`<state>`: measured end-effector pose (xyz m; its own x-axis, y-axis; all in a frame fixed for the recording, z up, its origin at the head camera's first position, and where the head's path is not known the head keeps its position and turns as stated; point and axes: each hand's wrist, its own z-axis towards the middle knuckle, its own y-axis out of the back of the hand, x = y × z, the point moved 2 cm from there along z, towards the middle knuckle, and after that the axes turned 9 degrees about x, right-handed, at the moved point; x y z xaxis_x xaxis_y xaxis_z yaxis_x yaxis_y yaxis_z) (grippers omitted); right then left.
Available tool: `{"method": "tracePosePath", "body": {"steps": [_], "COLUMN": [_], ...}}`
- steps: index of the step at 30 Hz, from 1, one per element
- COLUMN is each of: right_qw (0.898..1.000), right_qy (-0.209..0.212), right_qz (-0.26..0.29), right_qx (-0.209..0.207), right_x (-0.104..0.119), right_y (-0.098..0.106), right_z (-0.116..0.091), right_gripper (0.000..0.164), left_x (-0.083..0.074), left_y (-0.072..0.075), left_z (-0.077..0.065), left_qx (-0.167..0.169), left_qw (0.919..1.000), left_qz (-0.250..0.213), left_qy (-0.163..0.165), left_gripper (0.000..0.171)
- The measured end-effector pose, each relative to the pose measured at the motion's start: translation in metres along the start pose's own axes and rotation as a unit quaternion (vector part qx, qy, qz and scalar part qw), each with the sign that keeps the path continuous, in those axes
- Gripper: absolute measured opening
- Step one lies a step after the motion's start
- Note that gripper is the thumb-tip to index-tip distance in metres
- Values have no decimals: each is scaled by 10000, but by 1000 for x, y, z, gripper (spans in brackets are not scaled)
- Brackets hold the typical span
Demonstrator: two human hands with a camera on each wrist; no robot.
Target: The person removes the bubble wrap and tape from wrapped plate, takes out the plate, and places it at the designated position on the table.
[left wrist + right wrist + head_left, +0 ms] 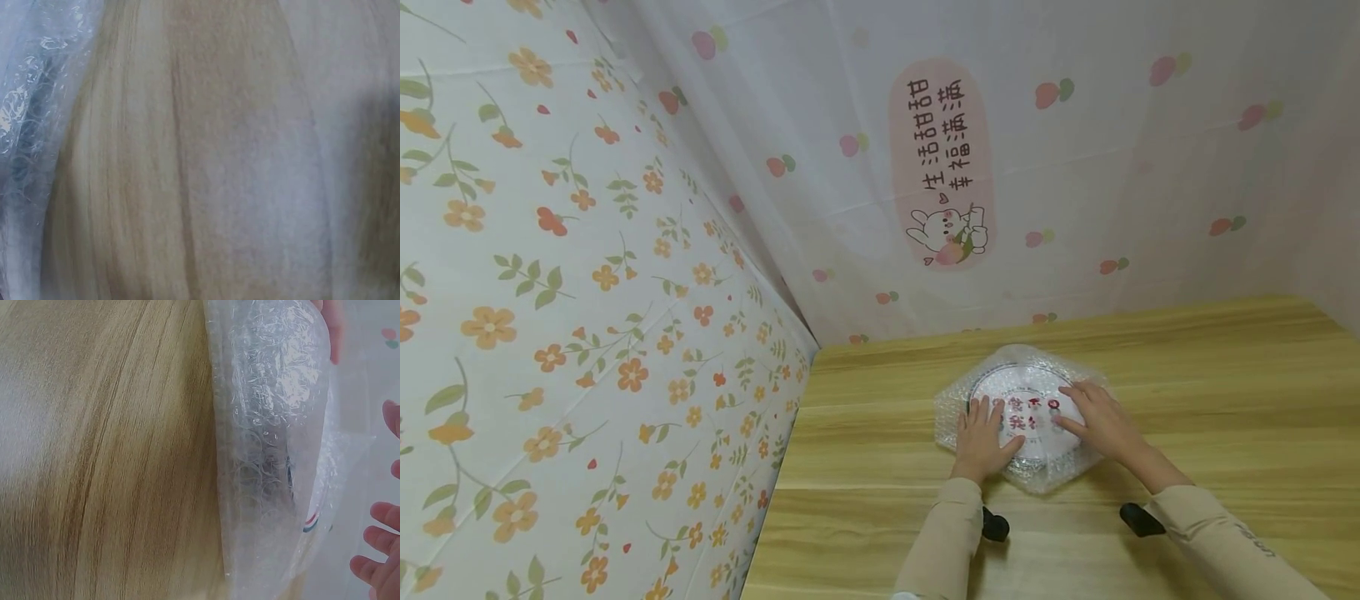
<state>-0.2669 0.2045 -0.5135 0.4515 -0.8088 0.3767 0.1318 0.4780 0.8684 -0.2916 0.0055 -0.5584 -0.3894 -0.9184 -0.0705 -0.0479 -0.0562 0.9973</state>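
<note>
Head view, nearest first: pale sleeves [943, 542] reach over a wooden table [850, 433], with black pieces [996, 527] by the wrists. The left hand [981, 442] lies spread on the near-left part of a bubble-wrapped disc [1037, 443]; the right hand [1101, 421], also spread, rests on its right side. Neither seems to pinch anything. The disc lies on the table, its far corner of wrap near the back edge and the printed cloth [1090, 200]. Slick wrap could skid or swivel on the wood if one palm pushes harder; a forward shove could jam it against the cloth. Leaning hard might crack the disc, if brittle.
</note>
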Motion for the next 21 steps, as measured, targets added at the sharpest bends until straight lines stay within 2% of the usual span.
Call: {"method": "tracePosePath", "body": {"steps": [5, 10, 16, 21], "right_qw": [9995, 9994, 9984, 9984], "right_qy": [-120, -49, -177, -186], "right_qz": [174, 289, 346, 323], "right_qx": [219, 192, 415, 434], "right_x": [0, 2, 2, 1], "right_y": [-1, -6, -8, -9], "right_z": [1, 4, 6, 7], "right_gripper": [48, 47, 46, 44], "left_x": [0, -1, 0, 0], "left_y": [-1, -5, -8, -8], "left_z": [1, 4, 4, 5], "left_qx": [104, 219, 367, 549], "left_qw": [9999, 9995, 9988, 9972], "left_qz": [74, 182, 252, 420], "left_qy": [50, 124, 185, 269], "left_gripper": [65, 65, 62, 63]}}
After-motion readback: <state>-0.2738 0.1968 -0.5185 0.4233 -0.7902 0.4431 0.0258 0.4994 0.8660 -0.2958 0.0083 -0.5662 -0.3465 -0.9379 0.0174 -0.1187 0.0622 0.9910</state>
